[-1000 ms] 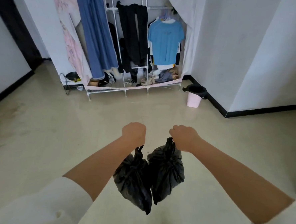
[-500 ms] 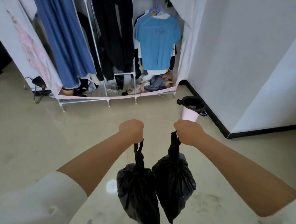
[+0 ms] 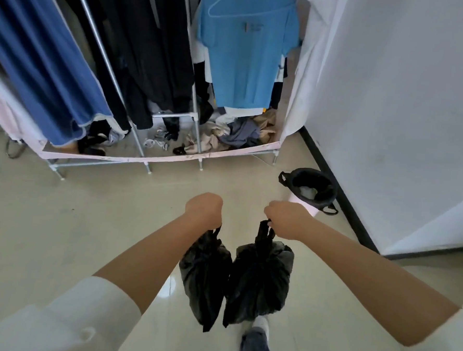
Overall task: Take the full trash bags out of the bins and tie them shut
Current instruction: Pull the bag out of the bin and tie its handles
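Observation:
Two full black trash bags hang side by side in front of me, both tied at the top. My left hand (image 3: 204, 209) is shut on the knotted handles of the left trash bag (image 3: 205, 274). My right hand (image 3: 286, 219) grips the top of the right trash bag (image 3: 260, 280). Just beyond my right hand, against the wall, stands a small pink bin (image 3: 299, 200) lined with a black bag (image 3: 312, 185); something pale lies inside it.
An open clothes rack (image 3: 171, 160) with hanging garments and a blue T-shirt (image 3: 246, 54) fills the far side, clothes piled on its base. A white wall (image 3: 405, 104) with black skirting runs along the right. My foot (image 3: 258, 337) shows below the bags.
I have walked toward the rack and the pink bin, which now sit much closer. Both bags still hang from my hands.

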The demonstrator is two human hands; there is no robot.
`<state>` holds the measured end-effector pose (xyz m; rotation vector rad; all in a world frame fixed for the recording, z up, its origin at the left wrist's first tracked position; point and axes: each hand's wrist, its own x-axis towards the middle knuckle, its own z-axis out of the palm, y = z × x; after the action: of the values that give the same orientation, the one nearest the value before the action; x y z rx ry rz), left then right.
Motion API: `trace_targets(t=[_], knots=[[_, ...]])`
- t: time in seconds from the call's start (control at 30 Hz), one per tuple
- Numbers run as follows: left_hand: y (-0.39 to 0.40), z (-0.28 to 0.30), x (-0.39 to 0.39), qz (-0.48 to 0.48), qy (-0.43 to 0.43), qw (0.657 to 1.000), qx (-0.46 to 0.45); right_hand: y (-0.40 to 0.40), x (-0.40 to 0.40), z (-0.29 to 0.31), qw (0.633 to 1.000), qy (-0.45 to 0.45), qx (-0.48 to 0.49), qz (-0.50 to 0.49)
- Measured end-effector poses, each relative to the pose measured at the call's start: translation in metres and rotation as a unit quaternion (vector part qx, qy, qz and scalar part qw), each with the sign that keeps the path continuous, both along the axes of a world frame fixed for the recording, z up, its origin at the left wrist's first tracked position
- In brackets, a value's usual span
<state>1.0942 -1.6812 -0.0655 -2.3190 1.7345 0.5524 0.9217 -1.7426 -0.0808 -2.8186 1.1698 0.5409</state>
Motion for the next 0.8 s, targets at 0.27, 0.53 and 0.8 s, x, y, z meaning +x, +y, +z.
trace_targets(t=[0.27,0.53,0.8], knots=[[-0.189,-0.044,0.036,0.062,0.013,0.998,0.024,-0.213,0.051,-0.043,0.997,-0.038,0.059,-0.02],[-0.381,-0.131,0.106,0.084,0.025,0.995,0.053,-0.418,0.122,-0.121,0.99,-0.001,0.122,-0.072],[-0.53,-0.257,0.154,0.062,0.022,0.989,0.133,-0.559,0.171,-0.262,0.964,0.059,0.233,-0.117]])
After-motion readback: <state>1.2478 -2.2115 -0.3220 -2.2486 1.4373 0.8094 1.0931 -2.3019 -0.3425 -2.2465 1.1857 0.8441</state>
